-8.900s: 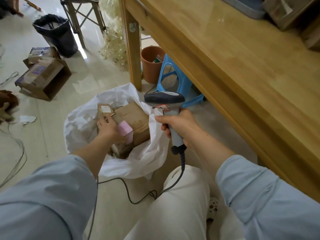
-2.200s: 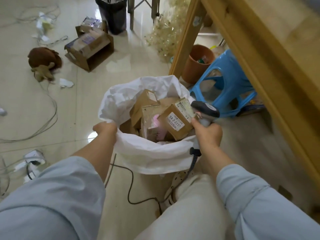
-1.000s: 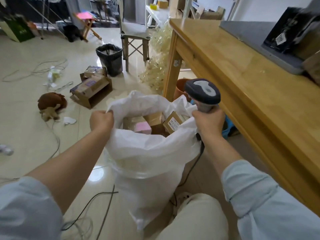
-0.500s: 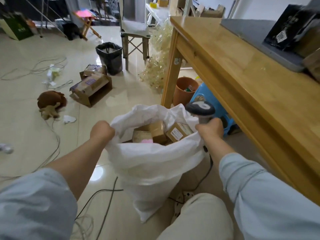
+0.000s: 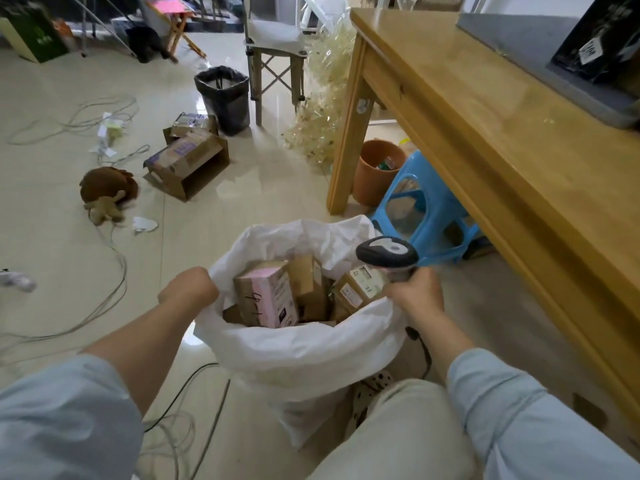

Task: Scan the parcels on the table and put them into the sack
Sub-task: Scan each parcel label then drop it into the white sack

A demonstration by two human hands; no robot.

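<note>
A white sack (image 5: 304,351) stands open on the floor between my knees, beside the wooden table (image 5: 512,140). Several brown cardboard parcels sit inside it: one with a pink label (image 5: 266,296) stands upright at the front, and another with a white label (image 5: 360,285) leans at the right. My left hand (image 5: 188,289) is closed on the sack's left rim. My right hand (image 5: 415,292) grips the sack's right rim together with the handle of a grey barcode scanner (image 5: 388,254), whose cable hangs down behind the sack.
A blue plastic stool (image 5: 426,206) and an orange bucket (image 5: 377,171) stand under the table. Open cardboard boxes (image 5: 187,161), a black bin (image 5: 223,95), a brown plush toy (image 5: 107,192) and loose cables (image 5: 104,306) lie on the tiled floor at left. A dark box (image 5: 602,39) rests on the table.
The sack, lifted by its rim a second ago, has come lower. Both hands stay on the rim, and the pink-labelled parcel now stands upright at the front.
</note>
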